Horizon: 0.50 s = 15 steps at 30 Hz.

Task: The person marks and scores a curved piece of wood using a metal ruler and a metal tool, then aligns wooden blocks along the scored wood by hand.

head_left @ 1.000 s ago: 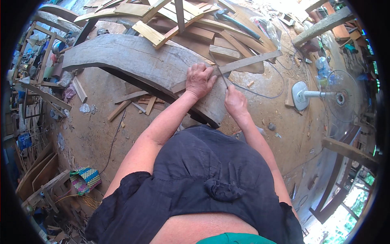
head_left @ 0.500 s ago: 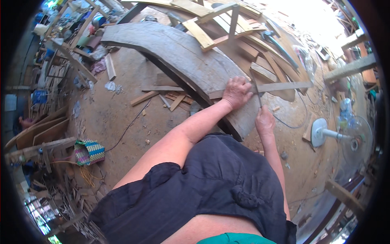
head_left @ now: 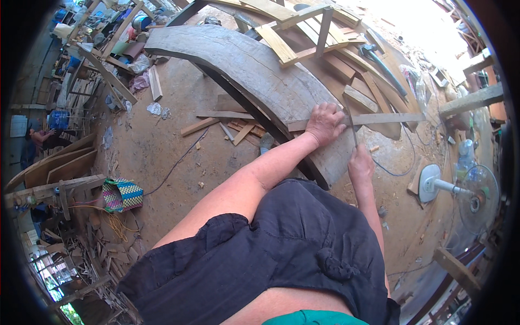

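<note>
My left hand (head_left: 325, 122) rests with bent fingers on a narrow wooden strip (head_left: 394, 117), pressing it on a wide, weathered grey curved plank (head_left: 233, 51). The strip lies crosswise near the plank's near end and sticks out past its right edge. Just right of that, my right hand (head_left: 361, 162) is closed round the lower end of a long, thin metal tool (head_left: 352, 125), whose blade lies across the strip close to my left fingers; whether it is a saw or a file I cannot make out.
Boards (head_left: 276, 43) and a blue-handled hammer (head_left: 387, 67) lie beyond the plank. A white standing fan (head_left: 430, 183) lies at right. A woven basket (head_left: 122, 195), loose cords and scrap wood are at left. A person (head_left: 43, 141) sits at the far left edge.
The whole view has swung, so the plank and both hands appear farther right. The hands keep about the same places on the strip and tool. The seated person has come into clearer view.
</note>
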Available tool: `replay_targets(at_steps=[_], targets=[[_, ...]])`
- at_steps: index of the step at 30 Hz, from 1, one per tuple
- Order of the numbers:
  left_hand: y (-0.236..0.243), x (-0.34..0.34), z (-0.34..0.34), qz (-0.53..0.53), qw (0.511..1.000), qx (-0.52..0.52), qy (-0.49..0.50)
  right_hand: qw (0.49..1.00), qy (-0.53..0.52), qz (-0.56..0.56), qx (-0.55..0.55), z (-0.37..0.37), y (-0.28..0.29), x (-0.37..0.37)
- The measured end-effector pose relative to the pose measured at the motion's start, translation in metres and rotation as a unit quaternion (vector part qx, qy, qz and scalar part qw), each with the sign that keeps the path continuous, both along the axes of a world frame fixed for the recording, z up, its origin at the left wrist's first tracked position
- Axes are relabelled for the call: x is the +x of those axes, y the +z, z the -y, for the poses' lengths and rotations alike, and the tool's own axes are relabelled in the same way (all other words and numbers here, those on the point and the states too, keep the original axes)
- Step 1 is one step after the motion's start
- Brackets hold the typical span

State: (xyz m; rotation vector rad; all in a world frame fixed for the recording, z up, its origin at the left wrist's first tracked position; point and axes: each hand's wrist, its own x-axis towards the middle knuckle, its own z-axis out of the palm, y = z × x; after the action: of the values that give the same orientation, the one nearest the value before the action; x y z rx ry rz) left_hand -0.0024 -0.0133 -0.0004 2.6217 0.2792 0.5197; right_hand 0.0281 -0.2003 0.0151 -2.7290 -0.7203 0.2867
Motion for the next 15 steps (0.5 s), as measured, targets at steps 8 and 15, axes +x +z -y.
replay_targets(at_steps=[8, 15], targets=[[0.003, -0.002, -0.009, -0.016, 1.000, 0.019, 0.000, 0.999, -0.003, -0.040, -0.002, 0.020, 0.018, -0.023], [-0.001, 0.000, -0.006, 0.009, 1.000, 0.023, 0.004, 0.999, -0.020, -0.037, -0.010, 0.016, 0.013, -0.018]])
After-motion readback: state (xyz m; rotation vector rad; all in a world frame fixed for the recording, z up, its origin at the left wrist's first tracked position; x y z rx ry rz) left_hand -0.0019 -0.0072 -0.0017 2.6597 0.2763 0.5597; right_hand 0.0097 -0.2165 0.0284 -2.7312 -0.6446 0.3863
